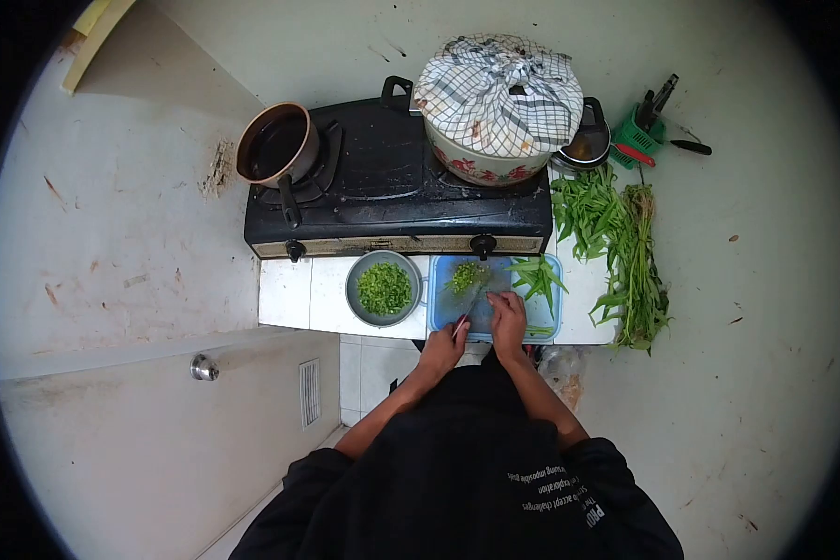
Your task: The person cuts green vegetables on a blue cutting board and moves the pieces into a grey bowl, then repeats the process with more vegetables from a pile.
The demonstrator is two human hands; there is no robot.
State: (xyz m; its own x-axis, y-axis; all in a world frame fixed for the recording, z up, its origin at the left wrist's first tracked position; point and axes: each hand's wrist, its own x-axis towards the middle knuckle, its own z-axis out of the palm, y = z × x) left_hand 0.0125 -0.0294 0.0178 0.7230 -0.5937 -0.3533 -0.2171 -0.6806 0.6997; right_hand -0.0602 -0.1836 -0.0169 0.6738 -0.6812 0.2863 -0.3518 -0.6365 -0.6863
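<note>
My left hand (445, 347) is closed round the handle of a knife (474, 294), whose blade points up over a blue tray (432, 303). Close to the blade, my right hand (507, 322) has its fingers bent and pressed together. Whatever they pinch, if anything, is too small to make out. Chopped greens (465, 277) lie in the tray beyond the knife. Long green leaves (536, 276) rest at its right side, and a few cut stems (539, 330) lie near its front right corner. Left of the tray stands a grey bowl (350, 303) filled with chopped greens (384, 288).
Behind the tray is a black gas stove (373, 173) bearing a saucepan (275, 145) and a big pot (485, 168) covered with a checked cloth (499, 98). Bunches of leafy greens (635, 271) lie at the right, below a green utensil basket (639, 135). A wall flanks the counter's left.
</note>
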